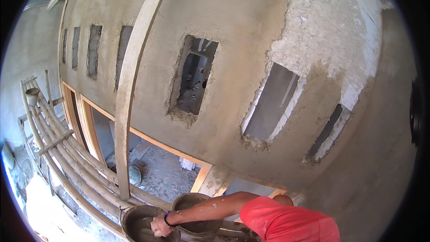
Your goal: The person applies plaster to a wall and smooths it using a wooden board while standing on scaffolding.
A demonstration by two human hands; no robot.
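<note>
My right hand [161,226] reaches leftward across the lower part of the head view, with a dark beaded band at its wrist. It is down at the mouth of a grey mortar-crusted bucket [127,218], over the wet grey mix [144,228]. The fingers look curled closed; whatever they hold is hidden. Under my forearm stands a second round bucket [182,200], its inside also grey. A red sleeve [289,222] covers the upper arm. Beyond it shows a small patch of skin that I cannot identify. My left hand does not appear.
A bamboo-pole platform [85,170] runs to the far left, carrying a small bucket [32,95]. An upright wooden post [134,62] crosses in front of the plastered wall [233,54], which has several narrow openings. Below are wooden door frames [156,140] and a rough floor with another bucket [135,175].
</note>
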